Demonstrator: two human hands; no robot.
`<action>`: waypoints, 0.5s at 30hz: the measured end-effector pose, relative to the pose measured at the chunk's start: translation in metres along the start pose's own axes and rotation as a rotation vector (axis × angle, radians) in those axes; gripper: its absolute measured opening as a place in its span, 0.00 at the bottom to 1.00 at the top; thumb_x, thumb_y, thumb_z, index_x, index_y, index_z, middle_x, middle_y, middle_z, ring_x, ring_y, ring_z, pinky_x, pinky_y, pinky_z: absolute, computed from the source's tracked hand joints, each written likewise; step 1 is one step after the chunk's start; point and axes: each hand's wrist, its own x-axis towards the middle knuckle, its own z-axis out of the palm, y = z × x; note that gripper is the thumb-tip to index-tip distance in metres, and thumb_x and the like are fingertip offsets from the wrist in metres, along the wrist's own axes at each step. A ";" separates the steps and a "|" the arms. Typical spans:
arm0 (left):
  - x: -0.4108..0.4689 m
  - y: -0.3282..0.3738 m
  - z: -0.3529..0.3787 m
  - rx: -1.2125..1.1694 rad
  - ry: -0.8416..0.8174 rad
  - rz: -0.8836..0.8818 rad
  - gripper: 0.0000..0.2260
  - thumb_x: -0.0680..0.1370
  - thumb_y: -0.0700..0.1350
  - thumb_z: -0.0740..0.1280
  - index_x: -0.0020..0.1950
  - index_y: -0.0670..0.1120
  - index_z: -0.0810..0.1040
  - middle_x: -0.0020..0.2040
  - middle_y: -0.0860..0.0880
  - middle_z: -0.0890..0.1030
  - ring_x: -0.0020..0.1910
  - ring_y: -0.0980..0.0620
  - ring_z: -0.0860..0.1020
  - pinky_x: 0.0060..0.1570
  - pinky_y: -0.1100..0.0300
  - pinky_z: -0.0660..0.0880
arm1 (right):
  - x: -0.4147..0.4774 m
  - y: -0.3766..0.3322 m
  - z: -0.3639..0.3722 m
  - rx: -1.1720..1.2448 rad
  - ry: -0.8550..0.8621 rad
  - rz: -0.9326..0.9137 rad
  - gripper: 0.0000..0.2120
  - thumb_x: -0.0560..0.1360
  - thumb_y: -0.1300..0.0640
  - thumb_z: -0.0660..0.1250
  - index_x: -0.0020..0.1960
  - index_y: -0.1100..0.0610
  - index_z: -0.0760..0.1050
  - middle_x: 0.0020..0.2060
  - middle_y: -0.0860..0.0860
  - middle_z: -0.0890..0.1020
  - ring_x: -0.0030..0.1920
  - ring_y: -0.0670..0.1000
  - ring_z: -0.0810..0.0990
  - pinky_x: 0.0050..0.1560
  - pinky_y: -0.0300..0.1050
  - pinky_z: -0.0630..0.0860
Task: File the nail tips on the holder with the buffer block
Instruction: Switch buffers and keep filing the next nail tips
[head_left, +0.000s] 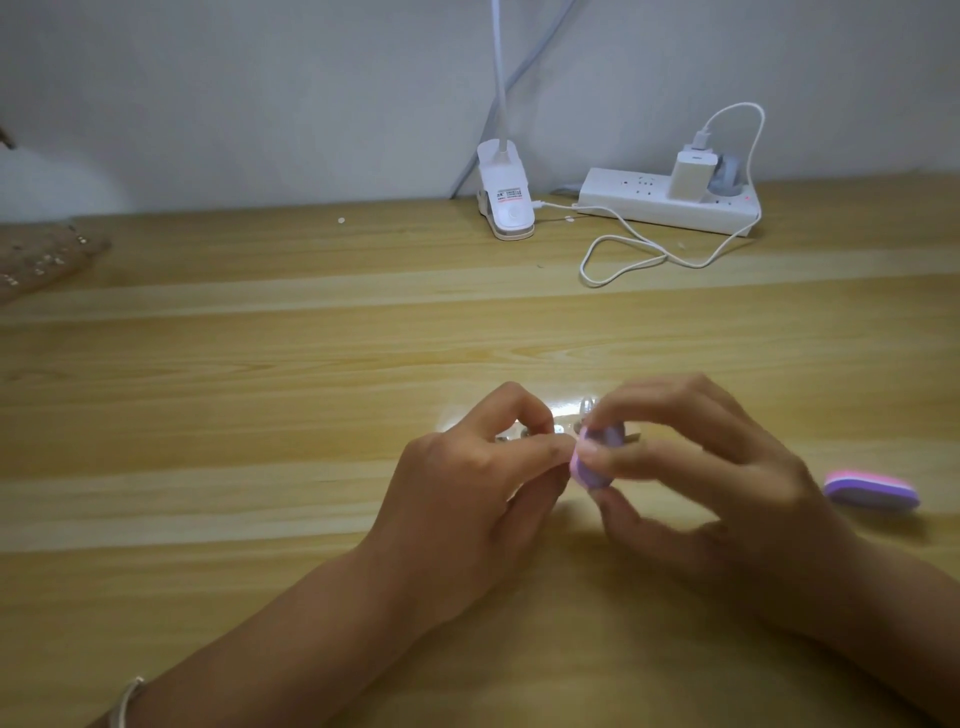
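Head view: the right grip (717, 467) pinches a small purple buffer block (597, 462) between thumb and fingertips, low over the desk (260, 415) and just beside the clear nail tips (587, 405). The left grip (467, 478), thumb and forefinger closed together, pinches the clear holder (522, 434), which is blurred and partly hidden. A second buffer block (872, 488) lies to the right, and a clip lamp (506, 202) and power strip (670, 202) stand far back

Our right hand (701, 467) pinches a purple buffer block (592, 465) beside clear nail tips (588, 407); our left hand (467, 483) pinches their holder (511, 438). A second block (872, 488) lies on the counter (260, 389).
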 end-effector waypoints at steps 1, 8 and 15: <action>0.001 0.001 0.000 -0.006 0.005 -0.010 0.09 0.78 0.45 0.64 0.49 0.48 0.85 0.46 0.51 0.78 0.26 0.54 0.68 0.27 0.57 0.72 | 0.001 0.002 -0.002 0.001 0.013 0.030 0.07 0.76 0.61 0.71 0.46 0.66 0.84 0.49 0.59 0.82 0.50 0.58 0.81 0.52 0.50 0.76; 0.001 0.000 -0.001 -0.013 0.008 -0.005 0.09 0.78 0.45 0.64 0.49 0.48 0.85 0.47 0.52 0.77 0.27 0.53 0.70 0.28 0.57 0.72 | 0.000 0.000 0.000 0.007 0.005 0.017 0.07 0.76 0.62 0.71 0.47 0.66 0.84 0.49 0.59 0.82 0.50 0.59 0.81 0.53 0.49 0.76; 0.000 -0.003 0.001 -0.046 0.020 -0.008 0.07 0.77 0.42 0.66 0.49 0.48 0.84 0.47 0.53 0.77 0.29 0.49 0.74 0.29 0.56 0.72 | -0.001 -0.005 0.004 0.019 0.004 -0.011 0.04 0.76 0.64 0.72 0.47 0.66 0.83 0.50 0.58 0.82 0.51 0.58 0.81 0.55 0.46 0.76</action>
